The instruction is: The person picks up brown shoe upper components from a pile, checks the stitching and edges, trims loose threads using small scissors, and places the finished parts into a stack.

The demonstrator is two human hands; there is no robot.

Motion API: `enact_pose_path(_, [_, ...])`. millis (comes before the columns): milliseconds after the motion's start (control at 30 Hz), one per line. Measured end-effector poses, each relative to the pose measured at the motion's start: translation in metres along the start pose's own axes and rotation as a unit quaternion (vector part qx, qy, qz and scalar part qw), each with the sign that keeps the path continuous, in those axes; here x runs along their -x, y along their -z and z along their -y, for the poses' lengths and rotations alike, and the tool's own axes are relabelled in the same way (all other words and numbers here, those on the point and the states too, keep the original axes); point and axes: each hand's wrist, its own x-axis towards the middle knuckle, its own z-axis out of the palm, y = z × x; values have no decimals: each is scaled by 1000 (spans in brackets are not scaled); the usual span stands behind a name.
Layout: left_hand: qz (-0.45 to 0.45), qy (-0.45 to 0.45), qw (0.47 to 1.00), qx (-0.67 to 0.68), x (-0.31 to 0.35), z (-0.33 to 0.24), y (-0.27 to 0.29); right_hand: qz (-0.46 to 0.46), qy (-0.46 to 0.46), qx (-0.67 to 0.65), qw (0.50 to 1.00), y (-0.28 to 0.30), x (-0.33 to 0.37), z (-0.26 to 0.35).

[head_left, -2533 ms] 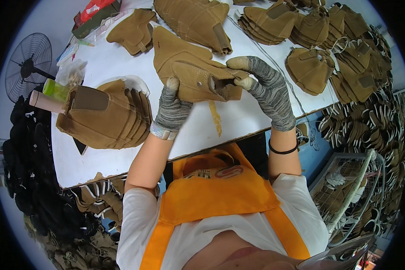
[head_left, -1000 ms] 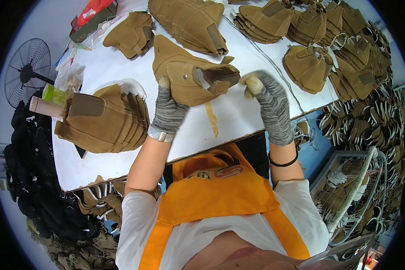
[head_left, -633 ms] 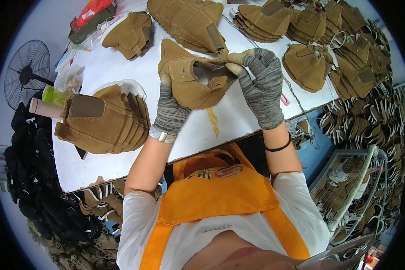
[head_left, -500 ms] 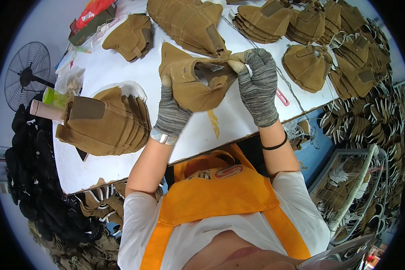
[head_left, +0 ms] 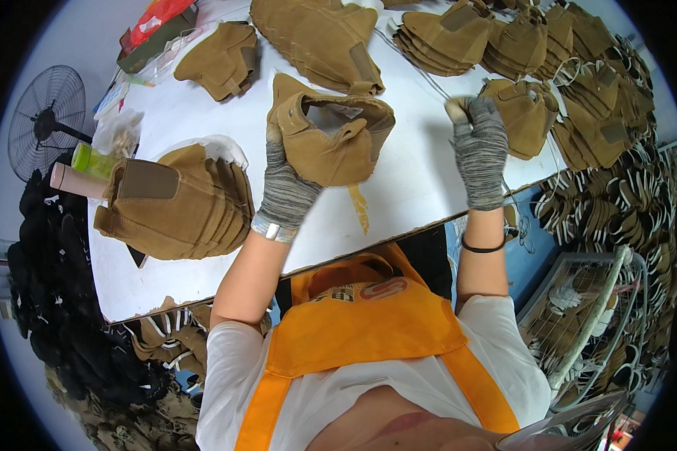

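My left hand [head_left: 287, 188], in a grey knitted glove, is closed on the left side of a brown suede shoe upper [head_left: 335, 154]. The upper is raised over the white table with its opening facing up, showing a pale lining. My right hand [head_left: 480, 154], gloved the same way, is apart from it, over the table to the right. Its fingers are curled together, and what they hold, if anything, is hidden. Beside it lies a nested pile of brown uppers [head_left: 523, 120].
A stack of uppers [head_left: 177, 207] stands at the left of the white table [head_left: 395, 199]. More piles [head_left: 320, 45] lie at the back. At the left edge are a green-lidded bottle [head_left: 90, 161] and a fan [head_left: 47, 124]. A wire basket [head_left: 579, 308] stands low at right.
My right hand has let go of the upper's right edge and moved right, over where a pink tool lay in view. The left hand keeps the upper in nearly the same place.
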Motion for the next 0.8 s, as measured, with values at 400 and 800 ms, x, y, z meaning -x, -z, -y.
enact_pose_path(400, [25, 23, 997, 73, 1, -2, 4, 195, -186, 217, 938, 5, 45, -72])
enact_pose_path(800, [39, 24, 999, 16, 2, 2, -10, 30, 85, -167, 982, -7, 7, 53])
